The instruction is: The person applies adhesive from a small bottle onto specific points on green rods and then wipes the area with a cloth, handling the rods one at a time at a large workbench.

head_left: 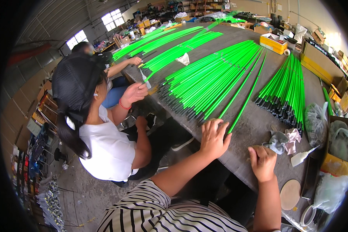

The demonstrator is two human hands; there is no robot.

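Note:
My left hand (214,138) is at the table's near edge, its fingers curled over the near end of a slender green rod (246,97). That rod meets the gap between thumb and index finger, and its tip is hidden there. Another green rod (239,91) runs up to my fingertips. To the left lies a wide fan of green rods (212,77) with black ends. My right hand (263,162) is closed above the table, near a grey cloth (277,142); whatever its fingers hold, if anything, is hidden.
At the right lie a second bundle of green rods (288,87), a pink cloth (292,140), a white bottle (303,156) and a round disc (290,194). A co-worker (104,143) sits close on my left, holding a green rod. A yellow bin (273,44) stands farther back.

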